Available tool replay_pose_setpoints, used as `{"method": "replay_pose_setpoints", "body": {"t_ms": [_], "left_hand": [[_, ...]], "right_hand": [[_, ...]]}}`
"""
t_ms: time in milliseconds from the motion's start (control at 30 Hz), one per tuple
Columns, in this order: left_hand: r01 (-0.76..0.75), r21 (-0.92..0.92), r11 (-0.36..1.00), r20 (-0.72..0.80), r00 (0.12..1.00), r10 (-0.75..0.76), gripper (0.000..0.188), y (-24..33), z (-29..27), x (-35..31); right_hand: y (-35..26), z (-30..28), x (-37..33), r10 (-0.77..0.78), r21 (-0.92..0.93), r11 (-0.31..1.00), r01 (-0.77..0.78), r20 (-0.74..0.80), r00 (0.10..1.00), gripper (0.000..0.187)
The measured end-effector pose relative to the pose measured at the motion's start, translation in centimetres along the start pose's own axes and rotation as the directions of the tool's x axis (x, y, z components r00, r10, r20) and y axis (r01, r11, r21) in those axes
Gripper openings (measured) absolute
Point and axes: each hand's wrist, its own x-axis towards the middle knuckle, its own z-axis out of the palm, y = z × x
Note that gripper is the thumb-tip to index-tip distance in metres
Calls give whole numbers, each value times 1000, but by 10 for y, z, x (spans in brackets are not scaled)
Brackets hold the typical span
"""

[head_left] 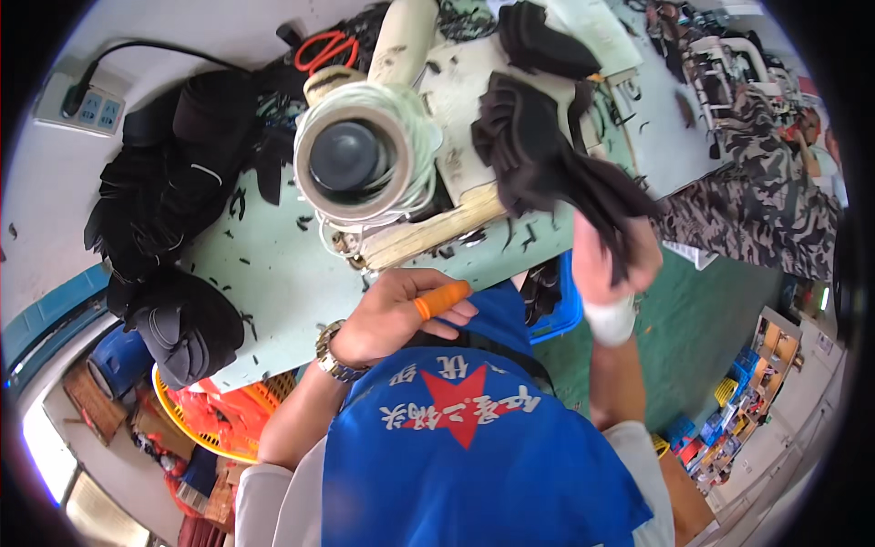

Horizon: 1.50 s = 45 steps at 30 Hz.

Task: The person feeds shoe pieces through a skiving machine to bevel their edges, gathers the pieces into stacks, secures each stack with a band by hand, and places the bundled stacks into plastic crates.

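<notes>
My right hand, blurred by motion, grips the near end of a bunch of dark fabric pieces. These pieces are curved and layered, and their far part fans out above the table and the machine's right side. A white band wraps that wrist. Nothing is in my left hand, which hovers at the table's near edge with its fingers loosely stretched. One of its fingers wears an orange finger cover, and a metal watch circles the wrist. Just beyond it stands a cream machine with pale cord wound round its cup-shaped part.
Black fabric piles cover the table's left side, with another stack at the back. Black scraps litter the green table. A blue bin and a yellow basket stand below. Far right, a person sits near camouflage cloth.
</notes>
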Motion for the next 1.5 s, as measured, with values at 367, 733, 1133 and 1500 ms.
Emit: {"method": "replay_pose_setpoints", "body": {"t_ms": [367,733,1133,1500], "left_hand": [[-442,-418,794,-220,897,383,53,-10,53,62],[-326,-122,938,-553,807,208,36,64,92,133],[-476,-422,771,-602,784,154,30,69,105,111],[-369,669,645,-470,463,752,43,68,113,126]], "right_hand": [[118,21,39,-464,-33,846,531,444,767,40],[147,36,9,-319,220,942,253,361,876,60],[152,32,8,-310,291,932,216,330,892,53],[144,0,21,261,841,392,-374,288,921,34]]}}
